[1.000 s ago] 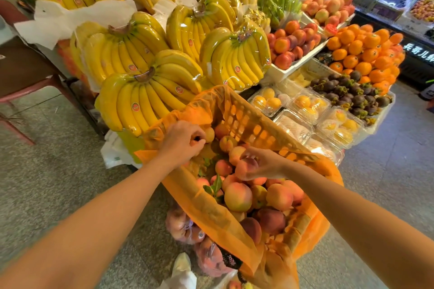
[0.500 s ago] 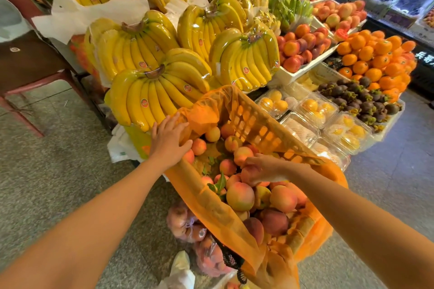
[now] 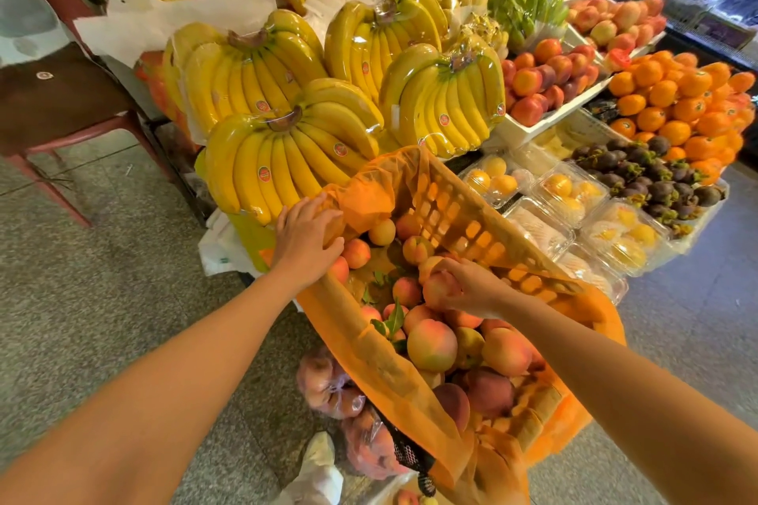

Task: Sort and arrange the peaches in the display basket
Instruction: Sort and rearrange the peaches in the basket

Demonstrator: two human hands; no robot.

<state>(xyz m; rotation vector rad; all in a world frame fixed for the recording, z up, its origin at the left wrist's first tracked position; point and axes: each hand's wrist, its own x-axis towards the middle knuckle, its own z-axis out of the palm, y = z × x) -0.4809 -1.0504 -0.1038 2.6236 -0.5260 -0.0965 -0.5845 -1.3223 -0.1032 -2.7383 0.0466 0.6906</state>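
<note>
Right hand (image 3: 467,285) curled round one peach (image 3: 441,289), mid-basket, touching heap of peaches (image 3: 432,344). Left hand (image 3: 305,240) flat, fingers straight, pressing orange liner (image 3: 369,193) at far-left corner of basket (image 3: 471,217). Thinly filled far end lies ahead-left of held peach (left hand nearer). Count: one basket, roughly eighteen peaches visible, probably more buried.

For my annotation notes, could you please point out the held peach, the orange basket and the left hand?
held peach (image 3: 439,291), head view, its exposed pink side.
orange basket (image 3: 463,217), head view, its far slotted wall.
left hand (image 3: 305,240), head view, the back of the hand.
</note>
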